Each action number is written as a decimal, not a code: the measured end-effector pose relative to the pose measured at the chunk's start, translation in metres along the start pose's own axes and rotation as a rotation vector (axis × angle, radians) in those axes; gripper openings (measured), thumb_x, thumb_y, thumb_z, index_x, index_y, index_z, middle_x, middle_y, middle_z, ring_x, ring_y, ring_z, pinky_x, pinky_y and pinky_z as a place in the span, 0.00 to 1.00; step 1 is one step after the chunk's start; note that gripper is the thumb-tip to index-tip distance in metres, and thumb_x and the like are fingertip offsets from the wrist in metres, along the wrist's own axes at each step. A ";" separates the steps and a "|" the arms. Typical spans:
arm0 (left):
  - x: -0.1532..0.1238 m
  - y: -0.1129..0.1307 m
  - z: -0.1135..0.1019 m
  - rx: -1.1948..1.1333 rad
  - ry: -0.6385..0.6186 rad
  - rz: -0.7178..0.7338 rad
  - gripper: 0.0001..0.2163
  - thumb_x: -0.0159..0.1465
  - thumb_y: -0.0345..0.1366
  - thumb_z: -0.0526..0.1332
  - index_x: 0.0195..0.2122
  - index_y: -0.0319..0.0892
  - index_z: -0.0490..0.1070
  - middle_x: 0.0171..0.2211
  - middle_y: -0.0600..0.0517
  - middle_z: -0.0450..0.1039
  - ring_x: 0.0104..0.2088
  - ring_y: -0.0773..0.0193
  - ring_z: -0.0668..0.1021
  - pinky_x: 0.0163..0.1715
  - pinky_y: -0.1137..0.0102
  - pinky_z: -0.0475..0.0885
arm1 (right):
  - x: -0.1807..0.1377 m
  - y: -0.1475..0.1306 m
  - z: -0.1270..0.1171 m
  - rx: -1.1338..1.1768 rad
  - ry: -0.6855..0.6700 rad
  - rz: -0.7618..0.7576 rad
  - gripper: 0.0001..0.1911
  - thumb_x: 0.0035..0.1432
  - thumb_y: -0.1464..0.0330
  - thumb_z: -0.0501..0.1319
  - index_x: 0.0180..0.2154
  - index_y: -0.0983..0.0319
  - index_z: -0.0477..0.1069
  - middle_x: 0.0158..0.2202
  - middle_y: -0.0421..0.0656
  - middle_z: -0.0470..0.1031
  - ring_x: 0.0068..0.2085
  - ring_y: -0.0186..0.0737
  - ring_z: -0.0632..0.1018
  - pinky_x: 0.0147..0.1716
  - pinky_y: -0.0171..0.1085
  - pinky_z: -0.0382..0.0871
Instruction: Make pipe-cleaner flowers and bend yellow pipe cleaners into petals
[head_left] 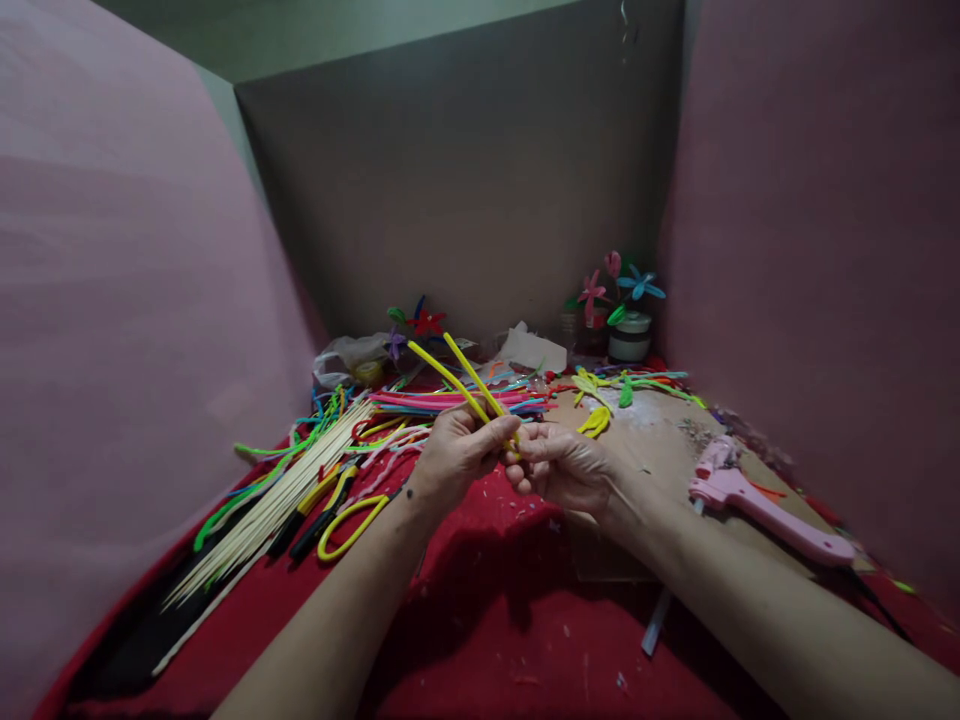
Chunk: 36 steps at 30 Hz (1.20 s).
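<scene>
My left hand (455, 452) and my right hand (564, 466) meet above the red cloth (495, 600), both pinched on a yellow pipe cleaner (459, 380). The pipe cleaner is folded, and its two ends stick up and to the left out of my left fingers. My right fingertips grip its lower end next to my left thumb. A heap of coloured pipe cleaners (457, 402) lies just behind the hands.
A bundle of thin wooden sticks (285, 490) and yellow-handled scissors (341, 510) lie at the left. A pink glue gun (757, 505) rests on the brown board (660, 450) at the right. Pipe-cleaner flowers (619, 290) stand in a jar at the back. Pink walls close both sides.
</scene>
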<state>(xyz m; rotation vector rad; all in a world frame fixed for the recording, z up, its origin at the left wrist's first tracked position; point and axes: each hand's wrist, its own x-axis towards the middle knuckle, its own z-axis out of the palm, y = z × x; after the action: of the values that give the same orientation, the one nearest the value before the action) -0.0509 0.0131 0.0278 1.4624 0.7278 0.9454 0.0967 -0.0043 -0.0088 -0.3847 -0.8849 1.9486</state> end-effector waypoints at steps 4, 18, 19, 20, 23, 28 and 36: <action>0.000 0.000 -0.001 -0.007 -0.004 -0.006 0.11 0.55 0.40 0.63 0.25 0.36 0.68 0.18 0.54 0.67 0.16 0.74 0.67 0.16 0.78 0.60 | 0.001 0.001 0.000 -0.012 -0.001 -0.009 0.13 0.38 0.72 0.71 0.23 0.67 0.68 0.22 0.41 0.74 0.23 0.31 0.75 0.22 0.29 0.68; -0.002 0.006 -0.004 -0.018 -0.047 -0.023 0.11 0.52 0.39 0.65 0.24 0.36 0.67 0.16 0.57 0.63 0.12 0.78 0.61 0.11 0.80 0.52 | 0.004 0.006 -0.001 -0.060 0.008 -0.036 0.13 0.39 0.72 0.71 0.23 0.65 0.66 0.20 0.37 0.71 0.20 0.29 0.72 0.20 0.29 0.65; -0.002 0.007 -0.003 -0.007 -0.051 -0.015 0.10 0.52 0.38 0.65 0.24 0.37 0.67 0.16 0.57 0.64 0.11 0.78 0.62 0.10 0.80 0.52 | 0.004 0.007 -0.002 -0.064 0.005 -0.043 0.13 0.39 0.72 0.70 0.23 0.65 0.66 0.20 0.37 0.70 0.19 0.29 0.72 0.20 0.29 0.65; -0.002 0.008 -0.003 0.007 -0.054 -0.007 0.10 0.52 0.38 0.64 0.23 0.37 0.67 0.17 0.58 0.64 0.11 0.78 0.62 0.10 0.80 0.53 | 0.004 0.007 -0.002 -0.069 0.003 -0.049 0.13 0.39 0.73 0.70 0.23 0.65 0.66 0.20 0.37 0.70 0.19 0.29 0.72 0.20 0.29 0.64; -0.003 0.010 -0.004 0.053 -0.062 0.022 0.10 0.53 0.38 0.63 0.24 0.37 0.67 0.16 0.58 0.65 0.11 0.77 0.63 0.09 0.80 0.53 | 0.003 0.009 -0.004 -0.083 -0.001 -0.055 0.13 0.38 0.72 0.70 0.22 0.65 0.66 0.20 0.38 0.70 0.20 0.29 0.72 0.20 0.29 0.63; -0.002 0.008 -0.007 0.078 -0.096 0.012 0.10 0.54 0.39 0.62 0.25 0.37 0.68 0.16 0.56 0.66 0.11 0.76 0.64 0.09 0.80 0.54 | 0.003 0.012 -0.006 -0.073 0.001 -0.061 0.12 0.41 0.71 0.70 0.24 0.65 0.67 0.21 0.39 0.70 0.22 0.29 0.72 0.21 0.29 0.63; -0.003 0.009 -0.005 0.073 -0.058 -0.005 0.10 0.53 0.39 0.63 0.23 0.37 0.67 0.16 0.56 0.66 0.09 0.77 0.62 0.07 0.79 0.51 | 0.004 0.012 -0.003 -0.046 0.053 -0.032 0.14 0.39 0.72 0.71 0.26 0.65 0.66 0.20 0.36 0.69 0.20 0.27 0.72 0.20 0.28 0.63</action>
<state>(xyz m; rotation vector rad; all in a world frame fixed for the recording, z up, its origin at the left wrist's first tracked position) -0.0576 0.0116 0.0357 1.5454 0.7297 0.8762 0.0884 -0.0032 -0.0190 -0.4444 -0.8983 1.8830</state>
